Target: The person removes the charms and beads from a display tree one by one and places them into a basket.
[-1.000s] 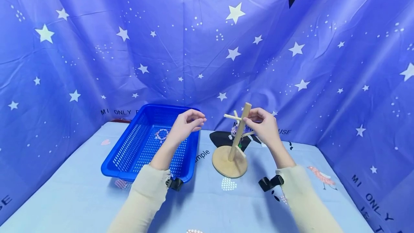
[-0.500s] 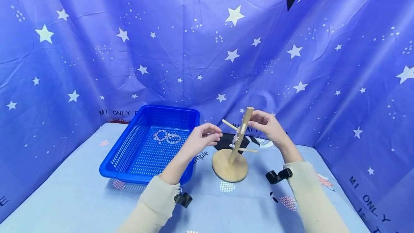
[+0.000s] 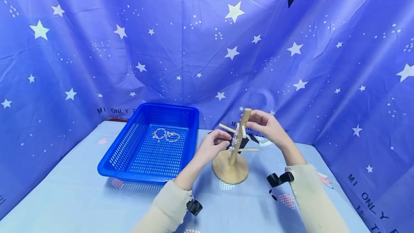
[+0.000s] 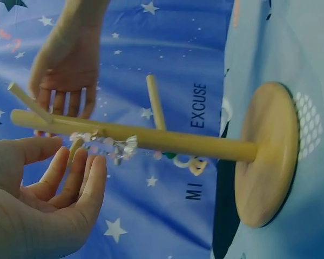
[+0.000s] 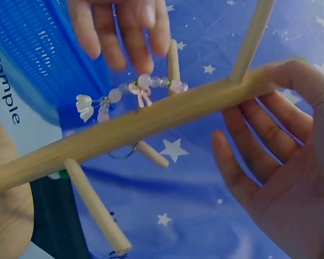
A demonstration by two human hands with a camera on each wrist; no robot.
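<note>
1. Right of centre on the pale blue surface (image 3: 245,211), a wooden stand (image 3: 238,143) rises from a round base, its post bearing several pegs.
2. Near the post's top, the right hand (image 3: 266,127) has hold of it from the right, thumb on one side and fingers on the other.
3. On the left of the post, a beaded bracelet (image 5: 144,81) of pink and clear beads hangs at an upper peg, with a pink bow (image 5: 140,96) and a white flower-shaped charm (image 5: 84,108).
4. Just beside that bracelet, the left hand (image 3: 210,146) has its fingers loosely bent, with nothing gripped as far as I can see.
5. Lower on the stand, a green-and-pale ornament (image 4: 193,165) shows partly behind the post; I can't make out its full shape.
6. To the left sits a blue basket (image 3: 108,166) with perforated walls, two beaded rings (image 3: 172,137) lying together on its floor.
7. Across the far side hangs a starry blue curtain (image 3: 181,46). Black capitals reading "MI ONLY" (image 3: 368,197) show low on its right side and again at left; "EXCUSE" (image 4: 198,106) is legible behind the stand.
8. Between basket and stand, the surface carries the printed word "sample" (image 5: 6,90).
</note>
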